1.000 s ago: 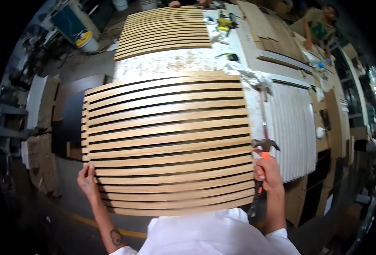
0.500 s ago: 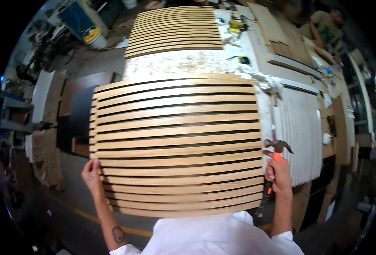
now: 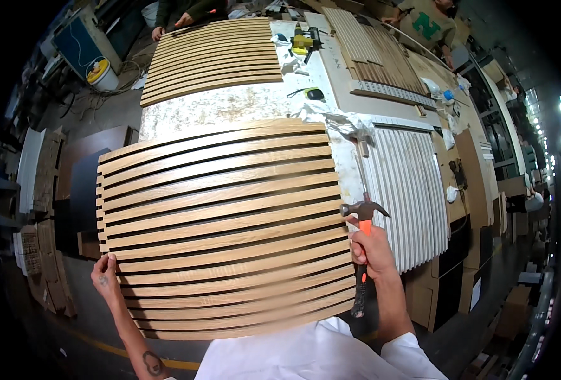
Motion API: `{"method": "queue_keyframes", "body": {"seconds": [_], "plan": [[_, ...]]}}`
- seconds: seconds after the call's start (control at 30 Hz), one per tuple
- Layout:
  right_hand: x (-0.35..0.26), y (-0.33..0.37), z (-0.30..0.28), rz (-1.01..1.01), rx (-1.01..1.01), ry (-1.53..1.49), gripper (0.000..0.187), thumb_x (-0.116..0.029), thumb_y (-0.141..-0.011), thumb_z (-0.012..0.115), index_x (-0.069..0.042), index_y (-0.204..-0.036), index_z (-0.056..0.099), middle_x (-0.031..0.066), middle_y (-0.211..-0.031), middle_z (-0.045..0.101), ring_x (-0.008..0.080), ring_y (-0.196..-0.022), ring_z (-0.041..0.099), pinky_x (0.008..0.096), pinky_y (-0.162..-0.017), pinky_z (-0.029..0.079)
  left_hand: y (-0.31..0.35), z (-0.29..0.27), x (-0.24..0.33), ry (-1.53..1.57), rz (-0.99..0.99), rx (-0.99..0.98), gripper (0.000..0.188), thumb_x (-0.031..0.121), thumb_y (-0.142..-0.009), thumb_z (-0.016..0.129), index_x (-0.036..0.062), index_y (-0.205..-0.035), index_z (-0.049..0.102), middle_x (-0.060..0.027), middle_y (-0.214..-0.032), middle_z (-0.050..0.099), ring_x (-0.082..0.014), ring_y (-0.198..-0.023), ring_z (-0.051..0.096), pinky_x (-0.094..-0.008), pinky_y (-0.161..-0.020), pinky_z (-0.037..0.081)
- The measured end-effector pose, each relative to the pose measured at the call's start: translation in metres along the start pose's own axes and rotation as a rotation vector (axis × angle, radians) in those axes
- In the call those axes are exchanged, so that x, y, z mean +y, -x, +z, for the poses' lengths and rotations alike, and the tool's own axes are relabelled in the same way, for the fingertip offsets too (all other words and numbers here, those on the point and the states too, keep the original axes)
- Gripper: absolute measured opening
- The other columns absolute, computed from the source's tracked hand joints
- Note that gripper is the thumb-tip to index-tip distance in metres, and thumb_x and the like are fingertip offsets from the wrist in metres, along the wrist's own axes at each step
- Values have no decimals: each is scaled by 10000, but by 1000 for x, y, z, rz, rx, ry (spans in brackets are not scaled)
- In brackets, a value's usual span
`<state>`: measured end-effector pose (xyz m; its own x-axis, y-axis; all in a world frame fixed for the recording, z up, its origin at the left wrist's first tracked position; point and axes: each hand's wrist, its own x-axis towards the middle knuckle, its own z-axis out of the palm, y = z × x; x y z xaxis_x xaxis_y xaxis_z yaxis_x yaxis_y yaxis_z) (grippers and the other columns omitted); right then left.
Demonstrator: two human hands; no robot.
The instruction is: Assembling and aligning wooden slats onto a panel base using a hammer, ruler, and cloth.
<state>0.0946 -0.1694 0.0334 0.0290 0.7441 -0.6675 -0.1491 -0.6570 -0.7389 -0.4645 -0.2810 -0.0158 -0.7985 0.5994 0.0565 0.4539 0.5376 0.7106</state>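
Observation:
A slatted wood panel [image 3: 230, 218], light oak strips with dark gaps between them, lies before me and reaches back to my white shirt. My left hand [image 3: 105, 278] pinches its left edge near the front corner. At the opposite edge, my right hand [image 3: 377, 252] is wrapped round the orange and black handle of a claw hammer [image 3: 364, 227]. The hammer's dark head points up, above my fist. Whether the fingers of this hand also touch the panel's edge, I cannot tell.
Farther back lies a second slatted panel [image 3: 211, 60], with a co-worker's hands at its far left corner. A tape measure [image 3: 313, 94], a yellow power tool [image 3: 303, 43] and a stack of pale grooved strips [image 3: 407, 196] lie to the right. Another person stands at the far right.
My view has swung to the right, so everything sits farther left. A co-worker's hands now show at the far panel. My hands keep their holds on the near panel and the hammer.

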Motion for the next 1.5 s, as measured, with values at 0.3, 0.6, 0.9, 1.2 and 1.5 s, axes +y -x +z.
{"method": "queue_keyframes", "body": {"seconds": [0.3,0.6,0.9,1.2,1.5], "plan": [[-15,-26,6,27,-102,-125,345,-43,-871,519,-50,-1215,546,-14,-541,448,62,-370,351,211,-356,301,-29,8,-15,47,-26,-63,417,306,-882,714,-63,-1070,666,-96,-926,686,-152,-831,606,-286,-773,480],[-22,-19,15,22,-60,-62,335,-34,-862,545,-69,-1195,551,-11,-549,457,58,-375,355,207,-358,298,-25,10,-4,-4,4,-64,463,329,-863,732,-86,-1055,662,-130,-927,683,-169,-823,616,-290,-770,490],[-26,-35,12,-8,-57,-96,325,-40,-877,518,-22,-1201,540,-18,-540,446,52,-377,346,210,-354,289,-33,19,4,34,1,-17,429,328,-880,713,-72,-1027,664,-92,-881,670,-156,-811,597,-289,-762,478],[-34,-40,21,21,-80,-48,356,-52,-872,546,-92,-1226,537,-16,-545,452,53,-365,349,213,-348,295,-49,27,13,2,27,-101,445,332,-881,708,-77,-1050,664,-117,-941,686,-164,-842,610,-296,-780,480],[-43,-53,17,0,-78,-78,375,-41,-872,514,-17,-1245,523,-20,-536,450,54,-369,351,206,-354,292,-54,32,15,-37,-12,-29,430,342,-872,721,-53,-1036,672,-93,-877,662,-167,-782,581,-305,-750,471]]}}
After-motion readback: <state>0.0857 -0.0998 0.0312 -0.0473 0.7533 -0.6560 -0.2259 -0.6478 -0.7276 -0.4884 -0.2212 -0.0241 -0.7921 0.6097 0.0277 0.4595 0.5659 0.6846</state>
